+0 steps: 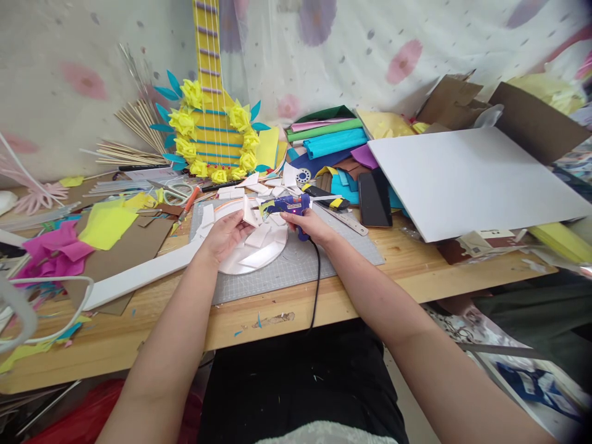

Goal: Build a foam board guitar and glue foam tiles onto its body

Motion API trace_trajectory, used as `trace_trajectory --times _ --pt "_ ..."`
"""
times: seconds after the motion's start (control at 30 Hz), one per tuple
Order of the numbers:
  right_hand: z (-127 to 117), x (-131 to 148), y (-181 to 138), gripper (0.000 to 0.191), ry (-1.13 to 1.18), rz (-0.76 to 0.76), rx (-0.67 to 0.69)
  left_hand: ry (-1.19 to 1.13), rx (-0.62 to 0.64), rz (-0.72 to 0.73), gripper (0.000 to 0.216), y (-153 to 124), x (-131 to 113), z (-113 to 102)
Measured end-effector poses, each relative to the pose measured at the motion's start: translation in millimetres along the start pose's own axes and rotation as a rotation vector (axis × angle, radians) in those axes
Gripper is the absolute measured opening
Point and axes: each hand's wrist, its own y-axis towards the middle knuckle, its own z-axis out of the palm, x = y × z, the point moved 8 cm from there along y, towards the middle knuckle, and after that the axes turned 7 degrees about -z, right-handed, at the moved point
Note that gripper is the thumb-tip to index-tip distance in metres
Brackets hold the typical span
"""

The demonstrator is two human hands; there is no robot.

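Observation:
My left hand (226, 233) pinches a small white foam piece (250, 213) upright above a white guitar-shaped foam cutout (252, 256) lying on the grey cutting mat (324, 259). My right hand (309, 225) grips a blue hot glue gun (289, 205), its nozzle pointing left at the held piece. The gun's black cord (317, 277) runs down over the table's front edge. Several small white foam squares lie on the cutout's round body.
A yellow paper guitar with yellow flowers (215, 132) leans on the wall behind. A large white board (467, 179), rolls of coloured paper (330, 139), a black phone (374, 198), a ruler (345, 219), scissors (178, 192), sticks and paper scraps crowd the wooden table (393, 280).

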Motion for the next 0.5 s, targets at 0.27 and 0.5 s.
trace_trajectory --times 0.27,0.5 --pt "-4.9 -5.5 2.4 0.046 -0.030 -0.007 -0.030 0.000 0.001 -0.085 0.017 -0.3 7.4 -0.3" --pt "0.0 1.0 -0.6 0.045 -0.018 -0.003 0.015 -0.021 -0.018 -0.096 0.017 0.7 5.7 -4.9"
